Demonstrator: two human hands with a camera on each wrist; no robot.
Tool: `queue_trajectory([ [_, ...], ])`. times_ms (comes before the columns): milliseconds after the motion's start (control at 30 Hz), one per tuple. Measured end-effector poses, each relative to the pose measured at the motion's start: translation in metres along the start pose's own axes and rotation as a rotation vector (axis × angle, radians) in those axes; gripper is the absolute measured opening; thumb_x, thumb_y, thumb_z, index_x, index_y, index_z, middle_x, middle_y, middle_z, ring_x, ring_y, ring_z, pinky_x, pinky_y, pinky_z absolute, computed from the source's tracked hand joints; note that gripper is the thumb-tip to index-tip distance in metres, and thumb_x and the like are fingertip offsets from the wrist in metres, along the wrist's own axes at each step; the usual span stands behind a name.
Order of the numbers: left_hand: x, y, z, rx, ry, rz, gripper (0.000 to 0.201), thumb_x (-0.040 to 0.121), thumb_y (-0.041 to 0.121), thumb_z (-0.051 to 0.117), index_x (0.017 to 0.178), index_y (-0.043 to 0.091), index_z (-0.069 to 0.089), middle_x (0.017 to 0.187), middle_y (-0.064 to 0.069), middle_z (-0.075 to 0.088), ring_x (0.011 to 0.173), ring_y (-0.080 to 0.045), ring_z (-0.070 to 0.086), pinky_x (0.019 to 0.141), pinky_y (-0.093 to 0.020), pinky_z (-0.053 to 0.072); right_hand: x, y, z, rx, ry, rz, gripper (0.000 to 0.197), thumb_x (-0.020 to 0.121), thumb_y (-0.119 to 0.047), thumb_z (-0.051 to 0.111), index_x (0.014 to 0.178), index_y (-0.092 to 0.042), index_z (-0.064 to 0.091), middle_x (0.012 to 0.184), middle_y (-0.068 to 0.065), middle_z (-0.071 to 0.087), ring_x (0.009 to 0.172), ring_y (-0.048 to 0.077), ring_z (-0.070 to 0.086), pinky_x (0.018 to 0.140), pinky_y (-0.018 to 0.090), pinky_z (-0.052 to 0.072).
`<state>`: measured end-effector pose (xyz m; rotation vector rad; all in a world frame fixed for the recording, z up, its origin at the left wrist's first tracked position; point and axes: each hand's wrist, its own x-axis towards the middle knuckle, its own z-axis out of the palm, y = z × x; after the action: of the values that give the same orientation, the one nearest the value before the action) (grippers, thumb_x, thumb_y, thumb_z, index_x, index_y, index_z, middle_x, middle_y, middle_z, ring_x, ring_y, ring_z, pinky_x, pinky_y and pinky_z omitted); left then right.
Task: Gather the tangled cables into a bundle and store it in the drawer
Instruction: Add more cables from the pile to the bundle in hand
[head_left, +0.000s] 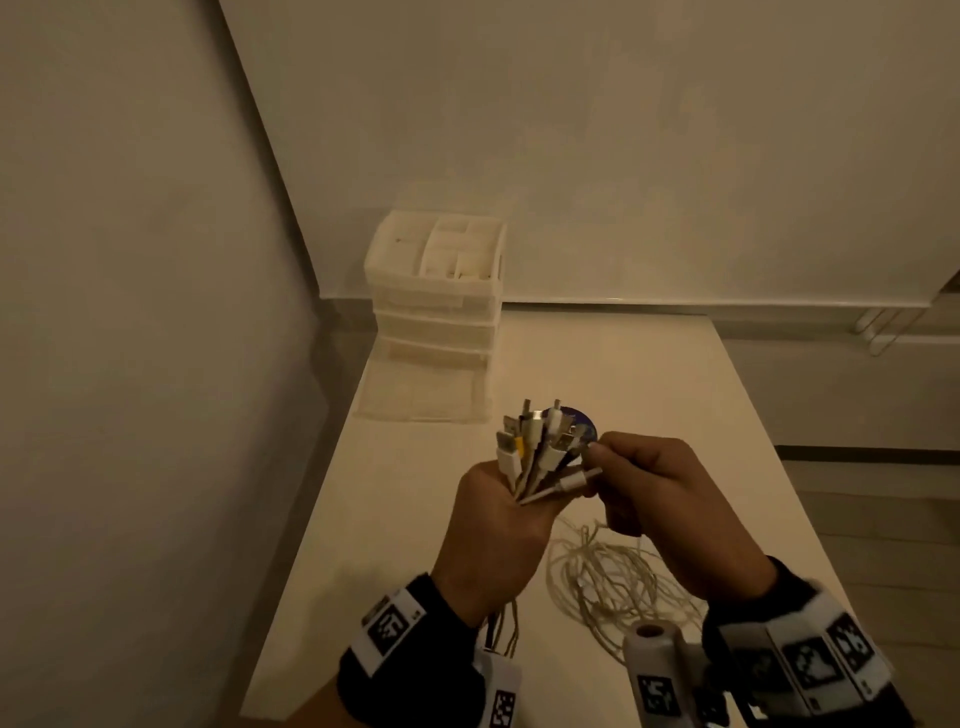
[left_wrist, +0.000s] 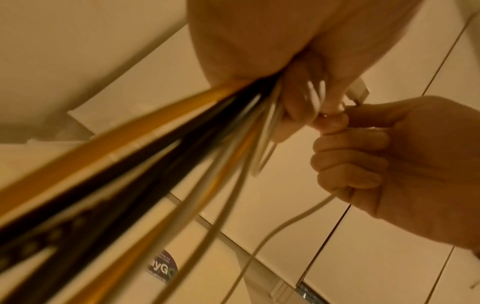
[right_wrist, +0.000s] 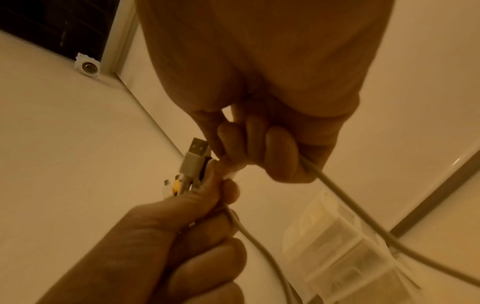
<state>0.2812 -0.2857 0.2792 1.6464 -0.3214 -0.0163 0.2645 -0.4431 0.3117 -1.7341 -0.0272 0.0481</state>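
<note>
My left hand grips a bunch of cable ends above the white table, the USB plugs fanning upward out of the fist. Yellow, black and white cables trail down from that fist. My right hand pinches one white plug against the bunch, its cable running through the curled fingers. The rest of the cables lie as loose loops on the table under my hands. A white drawer unit stands at the table's far left, its bottom drawer pulled open.
The table runs along a wall on the left and ends at an edge on the right with floor beyond. A round blue sticker lies behind the plugs. Bare table surface lies between my hands and the open drawer.
</note>
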Motion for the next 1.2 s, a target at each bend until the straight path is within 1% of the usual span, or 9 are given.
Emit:
queue_trajectory([
  [167, 0.013, 0.005, -0.008, 0.008, 0.162, -0.013, 0.027, 0.087, 0.015, 0.069, 0.062, 0.024, 0.065, 0.044, 0.005, 0.048, 0.039, -0.003, 0.045, 0.047, -0.022, 0.037, -0.003, 0.013, 0.002, -0.014, -0.023, -0.047, 0.042, 0.092, -0.037, 0.047, 0.071, -0.005, 0.064, 0.053, 0.009, 0.047, 0.051, 0.022, 0.041, 0.056, 0.026, 0.037],
  [233, 0.024, 0.008, -0.018, -0.096, 0.274, -0.046, 0.030, 0.086, 0.014, 0.070, 0.056, 0.019, 0.063, 0.045, -0.008, 0.039, 0.035, -0.013, 0.032, 0.046, -0.023, 0.029, -0.006, 0.026, 0.001, -0.001, -0.014, -0.048, 0.042, 0.092, -0.037, 0.046, 0.071, -0.005, 0.063, 0.053, 0.008, 0.048, 0.051, 0.021, 0.042, 0.055, 0.027, 0.038],
  [333, 0.041, 0.022, -0.044, -0.289, 0.467, -0.040, 0.027, 0.085, 0.016, 0.065, 0.059, 0.017, 0.058, 0.038, 0.007, 0.035, 0.031, -0.009, 0.023, 0.040, -0.017, 0.024, -0.010, 0.056, -0.006, -0.032, -0.024, -0.021, 0.045, 0.098, -0.036, 0.049, 0.068, -0.005, 0.062, 0.054, 0.004, 0.046, 0.052, 0.016, 0.041, 0.055, 0.027, 0.037],
  [500, 0.057, 0.024, -0.077, -0.238, 0.598, -0.024, 0.028, 0.091, 0.018, 0.066, 0.064, 0.013, 0.061, 0.040, 0.007, 0.035, 0.032, -0.010, 0.024, 0.040, -0.018, 0.025, -0.015, 0.089, -0.021, -0.055, 0.040, 0.135, 0.051, 0.085, -0.053, 0.062, 0.061, -0.008, 0.058, 0.053, -0.002, 0.037, 0.051, 0.014, 0.034, 0.052, 0.031, 0.030],
  [600, 0.049, 0.005, -0.068, -0.150, 0.655, -0.059, 0.024, 0.083, 0.031, 0.075, 0.082, 0.007, 0.072, 0.049, 0.004, 0.060, 0.043, -0.006, 0.044, 0.047, -0.029, 0.038, -0.009, 0.087, -0.022, -0.136, 0.089, 0.152, 0.043, 0.089, -0.038, 0.059, 0.053, -0.015, 0.055, 0.050, -0.001, 0.037, 0.048, 0.016, 0.033, 0.052, 0.032, 0.032],
  [700, 0.037, 0.004, -0.057, -0.016, 0.755, 0.070, 0.009, 0.077, 0.039, 0.075, 0.077, 0.030, 0.073, 0.078, 0.012, 0.074, 0.072, -0.001, 0.063, 0.059, -0.032, 0.049, -0.003, 0.081, -0.020, -0.204, 0.154, 0.158, 0.048, 0.092, -0.024, 0.061, 0.047, -0.017, 0.047, 0.048, 0.001, 0.034, 0.045, 0.014, 0.031, 0.054, 0.031, 0.032],
  [800, 0.022, 0.012, -0.032, 0.033, 0.447, 0.148, 0.020, 0.078, 0.014, 0.076, 0.084, 0.033, 0.071, 0.085, 0.029, 0.071, 0.085, 0.006, 0.068, 0.072, -0.015, 0.052, -0.003, 0.067, -0.018, -0.144, 0.153, 0.158, 0.048, 0.089, -0.014, 0.061, 0.047, -0.014, 0.039, 0.049, 0.004, 0.031, 0.046, 0.013, 0.027, 0.055, 0.033, 0.030],
  [933, 0.007, 0.005, -0.002, 0.122, -0.035, -0.072, 0.009, 0.080, 0.025, 0.077, 0.089, 0.027, 0.078, 0.086, 0.003, 0.076, 0.084, -0.025, 0.071, 0.076, -0.045, 0.057, -0.008, 0.038, -0.010, 0.082, 0.054, 0.081, 0.043, 0.082, -0.021, 0.060, 0.047, -0.012, 0.036, 0.048, 0.004, 0.027, 0.043, 0.014, 0.022, 0.046, 0.026, 0.025],
  [1200, 0.012, 0.008, -0.013, 0.161, 0.136, -0.093, 0.022, 0.080, 0.017, 0.076, 0.062, 0.028, 0.071, 0.044, 0.015, 0.058, 0.039, 0.002, 0.043, 0.044, -0.019, 0.035, -0.015, 0.033, -0.011, 0.281, -0.092, 0.097, 0.039, 0.087, -0.038, 0.058, 0.068, -0.004, 0.063, 0.048, 0.000, 0.028, 0.043, 0.014, 0.021, 0.046, 0.025, 0.022],
])
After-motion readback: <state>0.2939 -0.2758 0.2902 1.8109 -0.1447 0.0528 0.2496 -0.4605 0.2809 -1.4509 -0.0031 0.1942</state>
